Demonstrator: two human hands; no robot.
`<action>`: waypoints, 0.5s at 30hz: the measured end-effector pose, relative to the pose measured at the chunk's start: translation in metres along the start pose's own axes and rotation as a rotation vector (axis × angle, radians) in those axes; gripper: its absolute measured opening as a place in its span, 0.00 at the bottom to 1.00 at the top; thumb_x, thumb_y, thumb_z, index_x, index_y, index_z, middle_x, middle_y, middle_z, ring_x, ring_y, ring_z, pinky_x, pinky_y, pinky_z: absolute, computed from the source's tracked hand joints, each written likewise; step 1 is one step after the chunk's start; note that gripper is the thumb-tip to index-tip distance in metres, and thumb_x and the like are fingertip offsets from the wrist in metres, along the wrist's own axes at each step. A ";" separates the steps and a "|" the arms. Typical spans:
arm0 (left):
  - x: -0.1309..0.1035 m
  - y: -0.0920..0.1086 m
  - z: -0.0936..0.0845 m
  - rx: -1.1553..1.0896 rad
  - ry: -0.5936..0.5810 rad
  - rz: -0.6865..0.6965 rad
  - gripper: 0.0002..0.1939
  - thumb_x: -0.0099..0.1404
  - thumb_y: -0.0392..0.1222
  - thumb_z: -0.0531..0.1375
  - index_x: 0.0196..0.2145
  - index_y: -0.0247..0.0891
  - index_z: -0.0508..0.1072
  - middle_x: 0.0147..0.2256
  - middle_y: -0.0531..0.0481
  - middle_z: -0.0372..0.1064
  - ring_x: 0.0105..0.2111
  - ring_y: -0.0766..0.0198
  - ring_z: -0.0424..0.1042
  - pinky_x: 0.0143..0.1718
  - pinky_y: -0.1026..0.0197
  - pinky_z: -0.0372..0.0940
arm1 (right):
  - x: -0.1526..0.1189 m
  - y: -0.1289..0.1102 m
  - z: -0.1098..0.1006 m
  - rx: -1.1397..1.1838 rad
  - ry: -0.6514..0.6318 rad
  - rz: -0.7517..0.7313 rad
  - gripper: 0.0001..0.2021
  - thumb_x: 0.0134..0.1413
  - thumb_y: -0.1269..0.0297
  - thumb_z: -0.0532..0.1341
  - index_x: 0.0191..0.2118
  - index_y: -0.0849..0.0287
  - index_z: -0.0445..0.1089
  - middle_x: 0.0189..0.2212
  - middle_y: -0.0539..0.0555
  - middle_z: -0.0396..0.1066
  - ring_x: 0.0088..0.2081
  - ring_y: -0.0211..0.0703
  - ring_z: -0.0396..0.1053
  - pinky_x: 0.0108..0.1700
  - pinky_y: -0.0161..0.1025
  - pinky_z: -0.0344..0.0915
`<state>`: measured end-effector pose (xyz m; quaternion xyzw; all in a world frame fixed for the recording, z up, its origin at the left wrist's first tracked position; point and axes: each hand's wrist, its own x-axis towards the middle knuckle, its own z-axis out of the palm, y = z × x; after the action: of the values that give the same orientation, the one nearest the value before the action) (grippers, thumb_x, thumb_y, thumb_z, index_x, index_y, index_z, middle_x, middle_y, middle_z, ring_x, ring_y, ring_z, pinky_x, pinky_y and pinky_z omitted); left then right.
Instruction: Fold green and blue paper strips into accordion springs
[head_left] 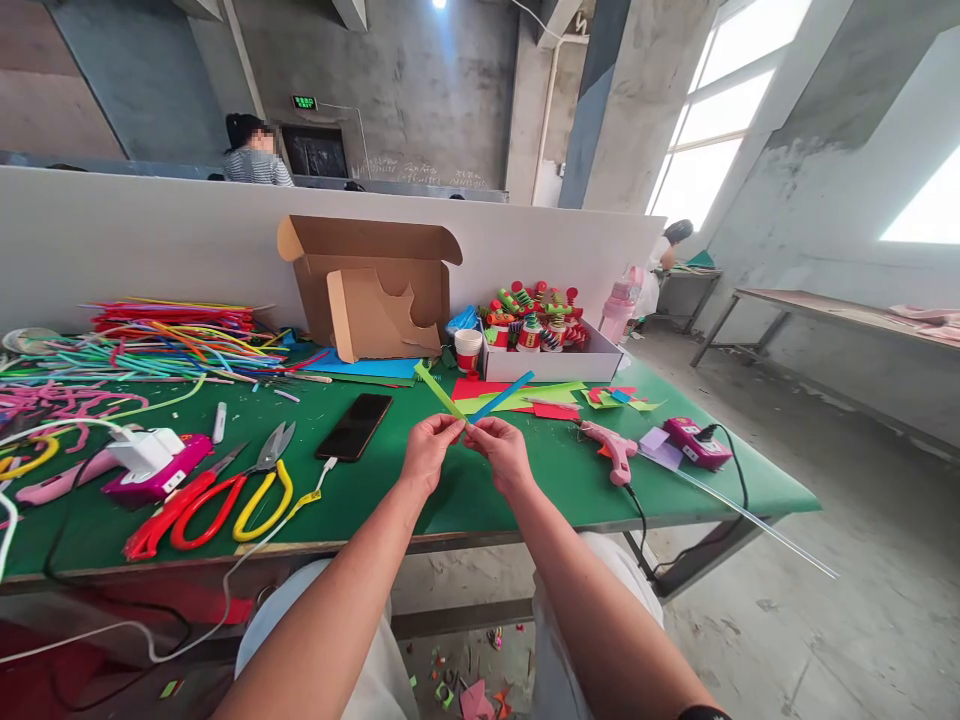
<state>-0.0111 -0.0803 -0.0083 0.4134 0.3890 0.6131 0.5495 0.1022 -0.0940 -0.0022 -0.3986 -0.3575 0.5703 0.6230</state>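
Note:
My left hand and my right hand meet above the front part of the green table. Between my left fingertips is the lower end of a green paper strip, which slants up to the left. My right fingers pinch a blue paper strip slanting up to the right. The two strips come together at my fingertips in a V; whether they are joined there is hidden. Behind them lie red and light green paper sheets. A phone rests left of my left hand.
Pliers, scissors and a purple power socket lie at left, below piled pipe cleaners. A cardboard box and a white box of small figures stand behind. A pink glue gun and clear sticks lie right.

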 end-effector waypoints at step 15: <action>-0.004 0.000 0.006 -0.025 0.000 -0.028 0.21 0.35 0.53 0.73 0.22 0.36 0.75 0.23 0.50 0.72 0.26 0.65 0.68 0.32 0.61 0.61 | 0.001 0.006 0.002 0.101 0.028 0.008 0.17 0.26 0.59 0.75 0.18 0.59 0.68 0.18 0.47 0.70 0.23 0.35 0.68 0.35 0.36 0.69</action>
<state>-0.0048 -0.0840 -0.0065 0.4010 0.3870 0.6100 0.5633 0.0979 -0.0929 -0.0067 -0.3762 -0.3177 0.5844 0.6450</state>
